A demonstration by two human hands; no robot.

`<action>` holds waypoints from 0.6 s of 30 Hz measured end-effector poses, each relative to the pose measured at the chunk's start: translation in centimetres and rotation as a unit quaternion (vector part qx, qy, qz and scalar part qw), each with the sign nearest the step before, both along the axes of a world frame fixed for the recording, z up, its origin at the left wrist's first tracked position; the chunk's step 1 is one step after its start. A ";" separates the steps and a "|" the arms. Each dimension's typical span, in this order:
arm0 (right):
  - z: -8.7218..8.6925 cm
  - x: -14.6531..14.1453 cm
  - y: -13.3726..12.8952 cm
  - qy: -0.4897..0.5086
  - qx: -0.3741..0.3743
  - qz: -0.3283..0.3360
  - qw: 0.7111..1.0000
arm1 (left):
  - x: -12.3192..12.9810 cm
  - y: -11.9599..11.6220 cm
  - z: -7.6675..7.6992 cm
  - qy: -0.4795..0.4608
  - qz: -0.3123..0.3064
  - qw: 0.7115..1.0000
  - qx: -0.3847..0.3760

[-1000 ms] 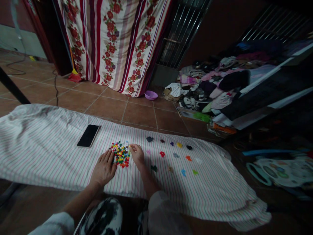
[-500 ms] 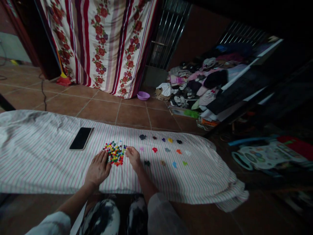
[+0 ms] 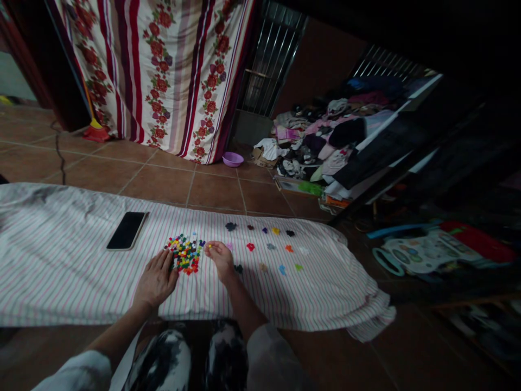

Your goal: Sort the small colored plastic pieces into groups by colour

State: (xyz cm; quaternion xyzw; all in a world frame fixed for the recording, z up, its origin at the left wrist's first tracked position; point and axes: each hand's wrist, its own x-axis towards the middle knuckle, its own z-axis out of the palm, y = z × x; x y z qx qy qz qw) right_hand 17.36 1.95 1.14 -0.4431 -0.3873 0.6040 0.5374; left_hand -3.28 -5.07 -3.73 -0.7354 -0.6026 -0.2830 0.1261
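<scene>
A mixed pile of small coloured pieces (image 3: 186,253) lies on the striped cloth (image 3: 81,260). My left hand (image 3: 156,279) rests flat at the pile's left edge, fingers stretched out. Just right of the pile, my right hand (image 3: 220,259) pinches a tiny yellow piece (image 3: 210,246) between thumb and fingertips. Small clusters sorted by colour spread out to the right, among them a yellow cluster (image 3: 275,231), a red cluster (image 3: 250,247), an orange cluster (image 3: 288,248) and a light blue cluster (image 3: 282,269). The right hand partly covers a pink cluster (image 3: 229,246).
A phone (image 3: 127,231) lies on the cloth left of the pile. Beyond the cloth are a purple basin (image 3: 233,159), a floral curtain (image 3: 179,81), a red broom (image 3: 96,131) and a heap of clothes (image 3: 321,133). A toy panel (image 3: 423,252) stands at the right.
My right hand has moved slightly away from the pile to the right, with a yellow piece now visible in its fingertips. The left hand stays beside the pile. The whole view has shifted a little.
</scene>
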 end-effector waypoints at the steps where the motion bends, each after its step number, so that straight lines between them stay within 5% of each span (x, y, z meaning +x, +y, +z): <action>1: 0.1 0.0 0.0 0.013 0.000 -0.003 1.000 | 0.0 0.0 0.1 0.000 0.000 1.000 -0.001; 18: 0.3 0.6 0.4 0.071 -0.015 -0.024 0.997 | 0.0 -0.2 0.3 0.035 -0.002 0.999 0.016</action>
